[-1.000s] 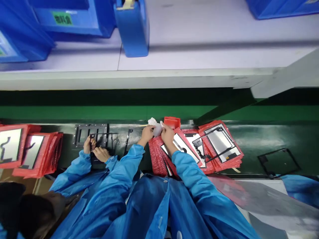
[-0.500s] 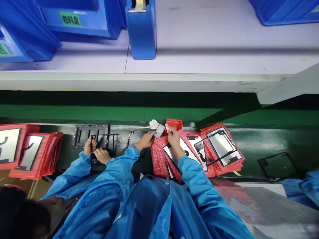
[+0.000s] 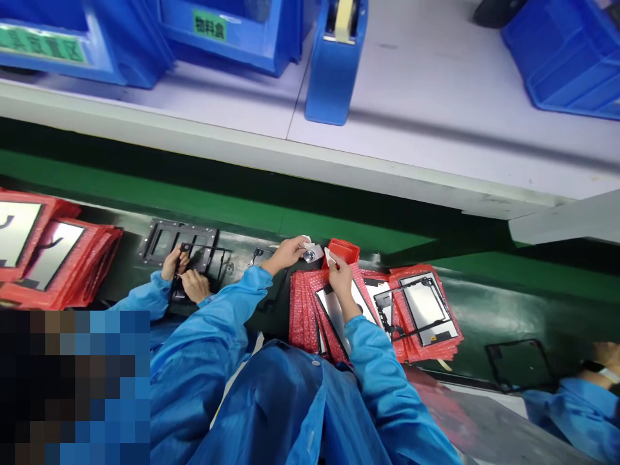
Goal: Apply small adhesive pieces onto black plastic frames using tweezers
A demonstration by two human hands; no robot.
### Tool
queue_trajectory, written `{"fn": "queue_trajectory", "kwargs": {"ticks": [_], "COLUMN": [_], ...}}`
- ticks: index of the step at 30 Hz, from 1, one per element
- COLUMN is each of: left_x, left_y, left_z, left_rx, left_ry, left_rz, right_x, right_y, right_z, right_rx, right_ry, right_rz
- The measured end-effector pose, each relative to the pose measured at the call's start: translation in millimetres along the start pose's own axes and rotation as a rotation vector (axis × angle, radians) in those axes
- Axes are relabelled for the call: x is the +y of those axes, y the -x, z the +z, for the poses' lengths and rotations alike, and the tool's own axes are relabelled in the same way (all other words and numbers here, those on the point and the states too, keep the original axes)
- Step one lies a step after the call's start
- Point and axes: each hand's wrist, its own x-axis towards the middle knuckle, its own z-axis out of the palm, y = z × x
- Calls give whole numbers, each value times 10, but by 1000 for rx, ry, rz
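Observation:
My left hand (image 3: 289,252) reaches forward, its fingers closed on a crumpled white wipe (image 3: 307,241). Right beside those fingertips is a small whitish container (image 3: 317,251) with a round, shiny metal top. My right hand (image 3: 341,279) pinches a small white pointed piece (image 3: 328,256), whose exact kind I cannot make out. It is held over a display panel (image 3: 334,310) with a black border, which lies on a fanned stack of red bubble-wrap sleeves (image 3: 301,310). Just beyond my right fingers stands a red box (image 3: 345,249).
To the right, a thin black frame (image 3: 411,330) lies across more panels on red sleeves. A co-worker's hands (image 3: 188,278) handle a black frame at left, near a dark fixture (image 3: 162,242). Another frame (image 3: 520,365) lies far right. A shelf (image 3: 407,171) with a tape dispenser (image 3: 334,77) overhangs ahead.
My left hand has moved from the whitish container to the crumpled wipe. The container now shows its round metal top. My right hand keeps its white piece; the view has tilted.

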Motion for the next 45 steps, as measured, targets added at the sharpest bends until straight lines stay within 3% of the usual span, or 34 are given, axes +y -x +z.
{"fn": "queue_trajectory", "kwargs": {"ticks": [5,9,19,28,34,38,45], "left_x": [68,84,237,138,88,54,102], "left_y": [-301,-387,-343,-90,-199,-263,-237], "left_z": [46,127,440,561,785,869,829], "left_rx": [53,82,164,219,299,277,201], "left_ry": [138,231,350,303,199,168,157], "left_rz": [-102,-166,-190,-94,-73,-75,-71], "right_x": [-31,-42,-123,-182,-227,-239,-256], "right_y": [-1,-10,15,-13,10,34,79], "right_z": [-127,-181,-61,-152,-174,-169,-134], "right_rx": [-47,-58,27,-85,-142,-161,-153], "right_ry": [69,136,341,531,614,626,518], "right_rz": [-90,-149,-159,-179,-170,-154,-131]}}
